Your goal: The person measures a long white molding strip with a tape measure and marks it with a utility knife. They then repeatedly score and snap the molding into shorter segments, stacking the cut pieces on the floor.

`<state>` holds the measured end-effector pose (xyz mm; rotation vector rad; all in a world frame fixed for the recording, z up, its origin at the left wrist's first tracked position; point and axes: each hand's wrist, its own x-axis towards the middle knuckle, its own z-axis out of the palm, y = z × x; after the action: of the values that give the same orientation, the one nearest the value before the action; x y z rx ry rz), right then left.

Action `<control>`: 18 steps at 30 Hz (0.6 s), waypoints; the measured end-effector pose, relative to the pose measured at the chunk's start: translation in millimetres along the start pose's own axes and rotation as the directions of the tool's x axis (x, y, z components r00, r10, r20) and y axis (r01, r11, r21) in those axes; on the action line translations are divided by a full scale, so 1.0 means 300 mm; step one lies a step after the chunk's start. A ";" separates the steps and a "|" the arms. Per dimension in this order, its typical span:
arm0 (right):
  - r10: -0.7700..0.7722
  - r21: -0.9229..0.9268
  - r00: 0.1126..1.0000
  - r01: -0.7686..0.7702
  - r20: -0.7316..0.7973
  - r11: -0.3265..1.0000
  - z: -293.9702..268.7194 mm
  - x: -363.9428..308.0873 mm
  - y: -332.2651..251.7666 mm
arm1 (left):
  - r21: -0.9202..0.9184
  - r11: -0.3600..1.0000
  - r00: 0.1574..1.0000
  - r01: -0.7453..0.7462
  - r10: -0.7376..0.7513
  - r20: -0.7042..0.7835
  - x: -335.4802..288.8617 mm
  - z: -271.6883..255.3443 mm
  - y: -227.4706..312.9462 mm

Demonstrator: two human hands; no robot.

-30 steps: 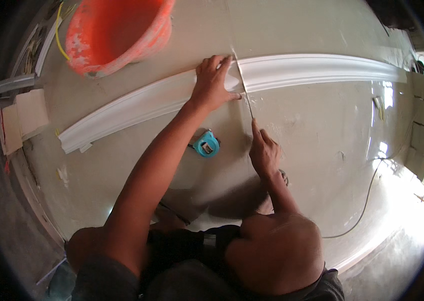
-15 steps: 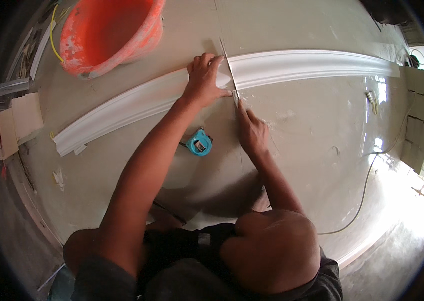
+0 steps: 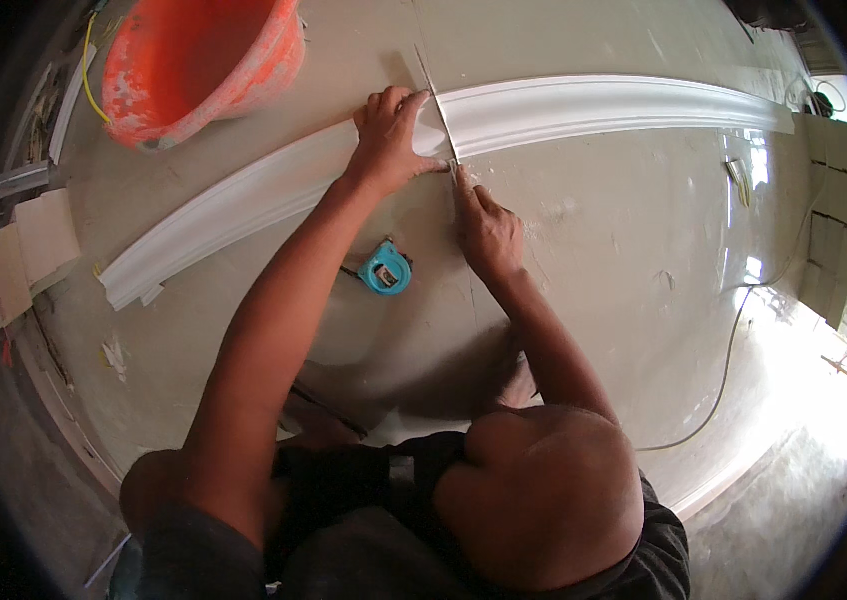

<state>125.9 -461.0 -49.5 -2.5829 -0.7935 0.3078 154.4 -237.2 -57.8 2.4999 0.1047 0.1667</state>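
A long white cornice moulding (image 3: pixel 623 105) lies across the floor in front of me. My left hand (image 3: pixel 388 142) grips it near its middle, with the fingers over the far edge and the thumb along the near edge. My right hand (image 3: pixel 489 228) is closed around the near end of a thin, long saw blade (image 3: pixel 442 118). Seen edge-on, the blade crosses the moulding just right of my left hand, and its tip sticks out past the far edge. The handle is hidden in my fist. A turquoise tape measure (image 3: pixel 385 271) lies on the floor nearer to me, below the left hand.
An orange, plaster-smeared tub (image 3: pixel 123 105) stands at the far left. Cardboard (image 3: pixel 46 235) lies at the left edge, and boxes (image 3: pixel 830 200) line the right side. A cable (image 3: pixel 731 360) curves over the floor at right. White scraps (image 3: pixel 115 358) lie on the left.
The right hand has pushed the saw blade slightly forward, so its fist is closer to the moulding. The left hand keeps its hold. The whole view has shifted a little.
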 end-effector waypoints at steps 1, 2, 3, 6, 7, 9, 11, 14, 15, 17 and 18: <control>0.028 -0.007 0.998 -0.028 0.051 1.000 -0.006 -0.026 -0.001 | -0.001 1.000 1.000 -0.005 0.005 0.001 -0.009 0.008 -0.004; 0.056 -0.016 0.993 -0.054 0.103 0.998 -0.018 -0.090 -0.001 | -0.001 1.000 1.000 -0.009 0.009 0.001 -0.024 0.018 -0.004; 0.081 -0.030 0.987 -0.078 0.139 0.997 -0.034 -0.143 0.001 | 0.000 1.000 1.000 -0.026 0.026 -0.009 -0.012 0.018 -0.010; 0.128 -0.013 0.974 -0.128 0.185 0.992 -0.037 -0.234 0.044 | -0.002 1.000 1.000 -0.014 0.014 -0.010 0.000 0.019 0.028; 0.176 -0.030 0.960 -0.174 0.219 0.984 -0.058 -0.249 0.030 | -0.024 1.000 1.000 -0.012 0.012 0.000 -0.011 0.029 0.036; 0.052 0.020 0.998 -0.053 0.027 0.998 -0.025 -0.061 0.009 | 0.013 0.999 0.999 -0.033 0.033 -0.033 -0.016 0.023 0.024; 0.016 0.012 1.000 -0.016 0.004 1.000 -0.017 -0.003 -0.007 | 0.027 1.000 1.000 -0.015 0.016 -0.027 -0.010 0.011 0.001; 0.101 -0.006 0.992 -0.101 0.079 0.995 -0.010 -0.068 -0.003 | -0.002 1.000 0.999 -0.025 0.025 -0.037 -0.014 0.010 0.011; 0.102 0.025 0.990 -0.105 0.095 0.994 -0.016 -0.145 -0.010 | -0.007 0.999 0.998 -0.036 0.035 -0.042 -0.018 0.014 -0.001; 0.162 0.002 0.972 -0.165 0.172 0.986 -0.029 -0.262 0.018 | -0.004 0.999 0.997 -0.053 0.053 -0.063 -0.005 0.015 -0.002; 0.162 0.153 0.972 -0.188 0.171 0.970 -0.008 -0.261 0.032 | -0.026 0.998 0.997 -0.059 0.058 -0.054 0.001 0.017 0.002</control>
<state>67.6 -514.0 -44.9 -2.4938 -0.5636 0.6130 155.4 -240.8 -61.6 2.4726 0.0509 0.2577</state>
